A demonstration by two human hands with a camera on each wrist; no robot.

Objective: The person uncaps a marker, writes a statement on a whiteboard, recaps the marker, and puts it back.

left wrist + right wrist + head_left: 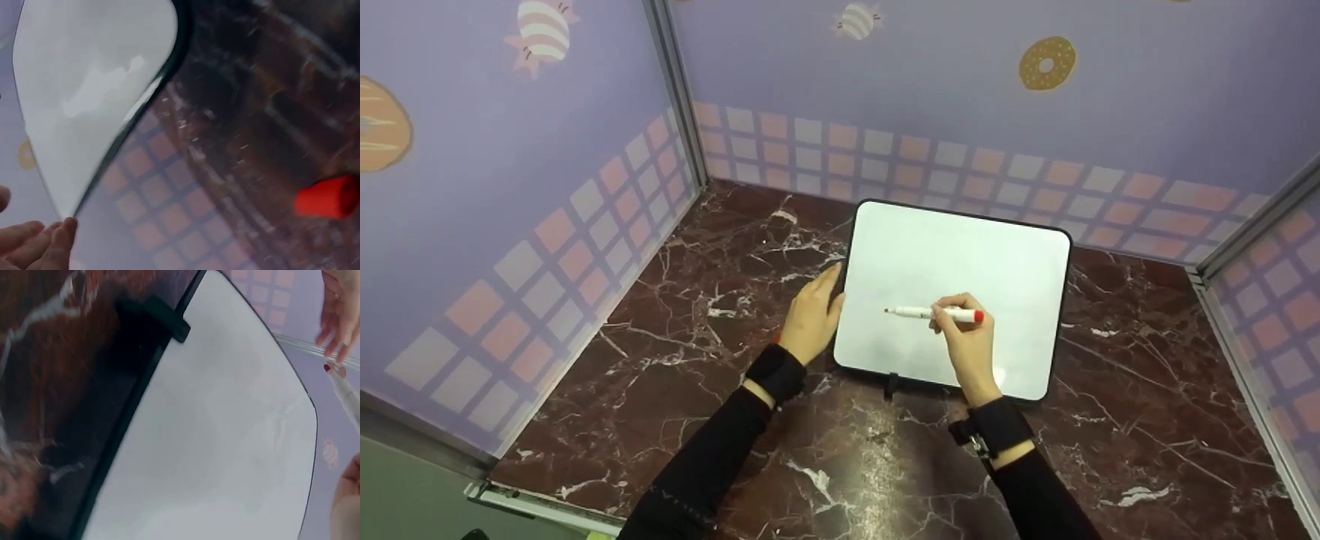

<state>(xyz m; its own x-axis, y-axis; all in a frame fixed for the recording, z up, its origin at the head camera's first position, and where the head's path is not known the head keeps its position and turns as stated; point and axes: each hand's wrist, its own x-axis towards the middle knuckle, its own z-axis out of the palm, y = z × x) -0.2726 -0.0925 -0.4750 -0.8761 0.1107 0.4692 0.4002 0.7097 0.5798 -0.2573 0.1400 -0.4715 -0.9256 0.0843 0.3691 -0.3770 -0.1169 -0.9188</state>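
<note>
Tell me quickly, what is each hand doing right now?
Left hand: open, fingers extended at the left edge of the whiteboard.
Right hand: closed, holding a white marker with a red end.

Whiteboard (960, 259): bright, small glare near the right grip (969, 341)
Left wrist view: dim, tabletop (264, 135) blurred, glare up-frame from the left grip (39, 247)
Tabletop: glossy streak below and between both grips
Right wrist view: soft, dark shadow along the whiteboard
</note>
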